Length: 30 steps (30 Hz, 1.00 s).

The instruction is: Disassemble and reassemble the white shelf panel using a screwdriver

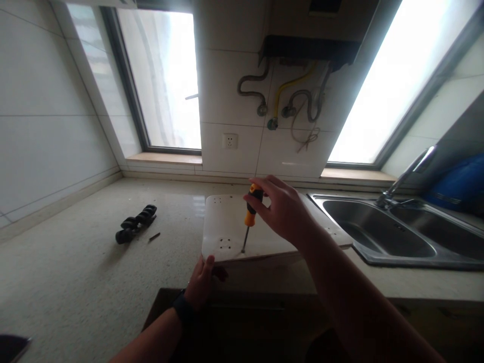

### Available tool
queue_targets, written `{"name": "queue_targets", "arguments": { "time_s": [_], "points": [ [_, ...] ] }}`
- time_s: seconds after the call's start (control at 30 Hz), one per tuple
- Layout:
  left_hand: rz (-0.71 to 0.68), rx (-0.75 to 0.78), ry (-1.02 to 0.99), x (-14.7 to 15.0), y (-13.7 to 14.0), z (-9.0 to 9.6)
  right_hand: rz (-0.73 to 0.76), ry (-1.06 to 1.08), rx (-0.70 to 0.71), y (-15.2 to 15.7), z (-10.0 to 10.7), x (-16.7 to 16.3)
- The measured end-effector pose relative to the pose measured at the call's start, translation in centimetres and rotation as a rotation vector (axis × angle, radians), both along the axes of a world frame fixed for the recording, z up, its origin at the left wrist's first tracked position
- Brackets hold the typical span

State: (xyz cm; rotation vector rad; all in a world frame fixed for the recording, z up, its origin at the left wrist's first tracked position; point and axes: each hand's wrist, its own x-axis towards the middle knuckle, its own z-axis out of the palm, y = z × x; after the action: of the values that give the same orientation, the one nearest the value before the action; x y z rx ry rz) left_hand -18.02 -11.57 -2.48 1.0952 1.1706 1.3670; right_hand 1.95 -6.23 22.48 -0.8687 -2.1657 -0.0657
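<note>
A white board (227,219) with rounded corners and small groups of holes lies on the countertop. My right hand (282,206) grips the yellow and black handle of a screwdriver (250,218). The shaft slants down, and its tip meets a small fitting (242,251) near the board's front edge. My left hand (202,280) holds the board's front left corner, thumb on top and fingers partly under the edge. Black casters (136,223) lie in a row on the counter to the left, beside a small dark metal bit (154,236).
To the right is a double steel sink (378,229) with a chrome faucet (406,176); a blue object (457,184) sits behind it. Pipes (251,85) hang from a wall-mounted unit (310,48) above. A dark pointed object (14,347) lies at the lower left.
</note>
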Motion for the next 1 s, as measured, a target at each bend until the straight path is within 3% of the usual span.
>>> {"name": "queue_targets", "arguments": {
  "time_s": [0.23,0.47,0.67,0.77,1.0],
  "points": [
    [0.005,-0.004,0.019,0.0,-0.2,0.2,0.235,0.028,-0.254,-0.4,1.2,0.5],
    [0.006,-0.018,0.016,0.1,-0.3,0.5,0.011,0.027,-0.005,0.3,0.5,0.5],
    [-0.008,-0.015,-0.015,0.0,0.0,0.1,0.240,0.065,-0.259,0.0,1.4,1.0],
    [0.007,-0.025,-0.007,0.1,-0.2,0.4,0.284,0.089,-0.346,0.0,1.4,1.0],
    [0.008,-0.019,0.015,0.2,-0.4,0.9,0.042,0.153,-0.177,0.4,0.3,0.9]
  ]
}}
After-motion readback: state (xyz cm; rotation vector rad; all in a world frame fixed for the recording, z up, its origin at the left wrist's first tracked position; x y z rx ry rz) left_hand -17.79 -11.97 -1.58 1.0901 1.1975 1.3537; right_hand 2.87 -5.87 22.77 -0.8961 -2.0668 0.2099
